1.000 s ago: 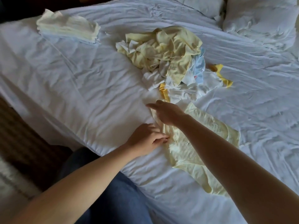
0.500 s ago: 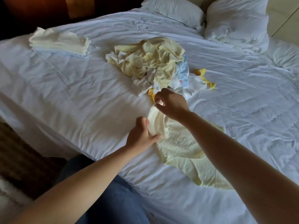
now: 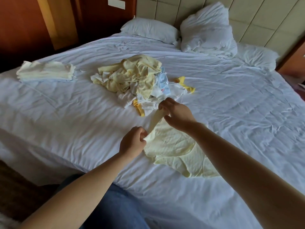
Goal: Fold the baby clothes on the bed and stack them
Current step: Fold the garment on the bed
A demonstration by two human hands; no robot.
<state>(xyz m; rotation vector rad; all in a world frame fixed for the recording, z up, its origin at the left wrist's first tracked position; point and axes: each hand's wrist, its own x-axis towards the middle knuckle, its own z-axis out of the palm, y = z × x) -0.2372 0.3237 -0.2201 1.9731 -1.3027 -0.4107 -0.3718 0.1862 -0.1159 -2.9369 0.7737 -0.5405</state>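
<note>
A pale yellow baby garment [image 3: 175, 149] lies spread on the white bed [image 3: 66, 113] in front of me. My left hand [image 3: 132, 142] pinches its near left edge. My right hand [image 3: 177, 115] pinches the far end of the same edge, lifting a strip of cloth between the two hands. Beyond them sits a loose heap of unfolded baby clothes [image 3: 137, 80], yellow, white and light blue. A stack of folded clothes [image 3: 46, 72] rests at the far left of the bed.
Two white pillows [image 3: 206, 35] lie against the padded headboard at the back. The bed's left edge drops to a dark floor. My leg in blue jeans [image 3: 105, 205] is at the near edge. A yellow piece [image 3: 184, 84] lies right of the heap.
Both hands have taken hold of the garment's left edge and lifted it off the sheet. My view has tilted up, so the pillows and headboard show now.
</note>
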